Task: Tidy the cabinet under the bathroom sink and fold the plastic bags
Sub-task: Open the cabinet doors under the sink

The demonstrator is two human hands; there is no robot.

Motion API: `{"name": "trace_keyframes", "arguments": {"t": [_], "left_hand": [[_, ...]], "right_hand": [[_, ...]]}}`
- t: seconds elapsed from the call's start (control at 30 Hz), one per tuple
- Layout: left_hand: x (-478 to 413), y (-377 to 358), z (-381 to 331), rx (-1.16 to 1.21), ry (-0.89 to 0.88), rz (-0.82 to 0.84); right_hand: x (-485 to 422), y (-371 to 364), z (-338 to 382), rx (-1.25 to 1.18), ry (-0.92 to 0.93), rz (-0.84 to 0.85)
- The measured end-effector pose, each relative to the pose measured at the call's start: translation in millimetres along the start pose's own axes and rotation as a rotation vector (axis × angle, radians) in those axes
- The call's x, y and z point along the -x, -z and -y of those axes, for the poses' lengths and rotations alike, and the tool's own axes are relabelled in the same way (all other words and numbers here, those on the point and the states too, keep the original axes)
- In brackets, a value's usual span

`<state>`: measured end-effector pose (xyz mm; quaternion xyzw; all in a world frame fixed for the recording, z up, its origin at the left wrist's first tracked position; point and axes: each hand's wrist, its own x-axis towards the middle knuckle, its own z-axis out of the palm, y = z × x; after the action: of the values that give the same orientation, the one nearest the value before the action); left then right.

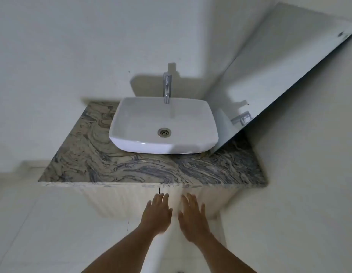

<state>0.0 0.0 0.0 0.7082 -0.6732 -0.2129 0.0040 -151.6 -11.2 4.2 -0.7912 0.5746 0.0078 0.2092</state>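
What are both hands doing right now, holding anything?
Left hand: open, fingers straight, holding nothing, near the pale cabinet front under the swirly grey stone countertop.
Right hand: open, fingers straight, holding nothing.

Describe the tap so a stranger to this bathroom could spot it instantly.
Find the swirled stone countertop with a white rectangular basin on it. Behind the basin's far rim, against the wall, rises the tap: a slim upright chrome column, unlike the flat round drain.

One sink [163, 148], one tap [167, 85], one drain [164, 132], one marbled worktop [112, 166], one mirror [279, 66] at upper right, two grips: left grip [158, 213], right grip [193, 217].
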Motion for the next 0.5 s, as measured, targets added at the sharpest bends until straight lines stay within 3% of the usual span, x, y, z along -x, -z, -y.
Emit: {"name": "trace_keyframes", "arguments": {"t": [0.1,0.33,0.5], "left_hand": [[-39.9,-16.6,-4.7,0.003,0.083,0.124],[-83.6,-41.6,-11.4,-0.077,0.125,0.134],[-94.2,-44.3,-7.1,-0.129,0.162,0.135]], "right_hand": [[-40.4,-15.2,-23.1,0.056,0.032,0.122],[-95.7,-41.4,-45.5,0.102,0.089,0.116],[-107.1,-42.4,-48.7,0.058,0.012,0.137]]}}
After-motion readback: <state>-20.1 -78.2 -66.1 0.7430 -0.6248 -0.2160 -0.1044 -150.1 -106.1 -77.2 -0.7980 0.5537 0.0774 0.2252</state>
